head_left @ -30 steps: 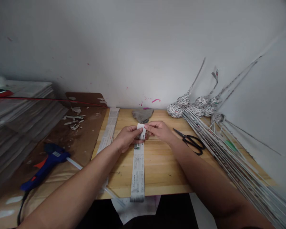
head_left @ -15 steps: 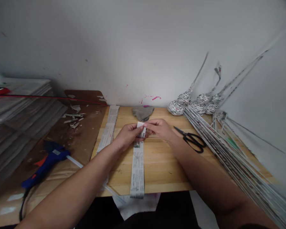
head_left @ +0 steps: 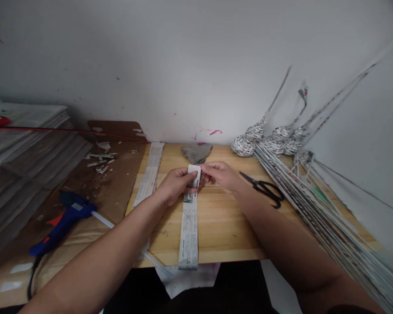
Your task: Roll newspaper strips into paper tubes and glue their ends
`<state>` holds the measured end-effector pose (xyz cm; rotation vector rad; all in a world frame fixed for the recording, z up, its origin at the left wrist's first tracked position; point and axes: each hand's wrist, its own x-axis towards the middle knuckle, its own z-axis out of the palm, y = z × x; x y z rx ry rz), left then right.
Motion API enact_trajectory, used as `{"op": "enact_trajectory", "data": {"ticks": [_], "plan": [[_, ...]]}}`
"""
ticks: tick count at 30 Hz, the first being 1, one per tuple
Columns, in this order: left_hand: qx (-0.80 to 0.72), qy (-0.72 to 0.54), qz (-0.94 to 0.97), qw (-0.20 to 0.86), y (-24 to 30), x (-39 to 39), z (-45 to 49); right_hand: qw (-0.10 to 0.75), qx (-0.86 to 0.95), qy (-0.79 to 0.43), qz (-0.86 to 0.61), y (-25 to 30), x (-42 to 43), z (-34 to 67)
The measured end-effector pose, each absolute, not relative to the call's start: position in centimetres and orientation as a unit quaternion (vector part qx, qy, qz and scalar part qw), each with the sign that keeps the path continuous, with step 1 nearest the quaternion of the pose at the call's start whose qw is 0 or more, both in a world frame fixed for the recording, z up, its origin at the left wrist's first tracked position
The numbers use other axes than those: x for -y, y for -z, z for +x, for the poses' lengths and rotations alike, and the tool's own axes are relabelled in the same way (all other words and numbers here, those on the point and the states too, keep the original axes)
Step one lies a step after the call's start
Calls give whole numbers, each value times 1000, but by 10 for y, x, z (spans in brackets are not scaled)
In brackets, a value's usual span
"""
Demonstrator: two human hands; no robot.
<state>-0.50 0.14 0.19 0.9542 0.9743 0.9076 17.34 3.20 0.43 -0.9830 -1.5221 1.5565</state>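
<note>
A long newspaper strip (head_left: 190,231) runs down the wooden table and hangs slightly over its front edge. Its far end is lifted in my left hand (head_left: 178,185), thumb on top and fingers underneath. At the strip's upper right corner, my right hand (head_left: 218,174) is closed in a pinch on the paper's edge. More newspaper strips (head_left: 147,183) lie in a pile left of my left hand. Beyond both hands sits a grey cloth (head_left: 197,152). Black-handled scissors (head_left: 263,187) rest to the right of my right hand.
A blue glue gun (head_left: 63,222) lies on brown cardboard (head_left: 118,196) at left, near paper scraps (head_left: 101,163) and a tall newspaper stack (head_left: 26,161). At right are a bundle of rolled paper sticks (head_left: 314,218) and woven paper gourds (head_left: 244,145) against the wall.
My right thumb has shifted off the strip's face to its right corner, uncovering more of the end. The left hand keeps its hold. The view has moved slightly.
</note>
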Motion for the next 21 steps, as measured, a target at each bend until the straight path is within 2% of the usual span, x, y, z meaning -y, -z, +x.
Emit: {"op": "enact_trajectory", "data": {"ticks": [11, 21], "plan": [[-446, -391, 466, 657, -6, 1, -4, 339, 617, -599, -381, -6, -31, 174], [-453, -396, 476, 641, -3, -1, -4, 353, 623, -573, -398, -6, -30, 172]]}}
